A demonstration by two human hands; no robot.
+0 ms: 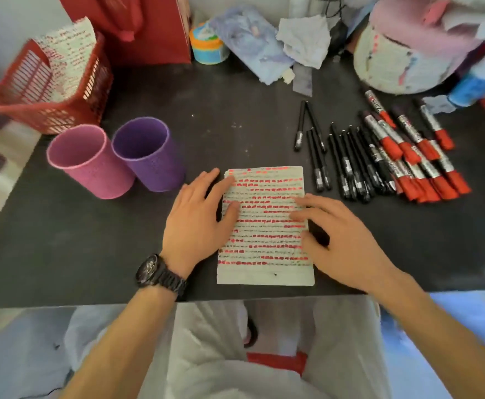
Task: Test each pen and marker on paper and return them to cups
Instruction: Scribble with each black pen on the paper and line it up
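Your left hand [195, 226], watch [155, 273] at the wrist, lay flat on the left edge of the paper [267, 237], fingers [221, 187] straight, gripping nothing. Your right hand [342, 240] rested spread on the paper's right side, fingers relaxed, likewise holding nothing. That sheet lay near the bench [235, 125] front edge, covered in red and black marks. Pens [347, 165] and red-capped markers [414, 156] lay in rows to its right; pink cup [91, 162] and purple cup [152, 159] stood side by side at its left.

Paper [264, 234]: lined, flat on the bench [235, 133], covered with rows of red and dark test marks. Pink cup [89, 165] and purple cup [149, 159]: upright, side by side, left of the paper. Black pens [347, 162] and red-capped markers [416, 156]: lying in rows right of the paper.
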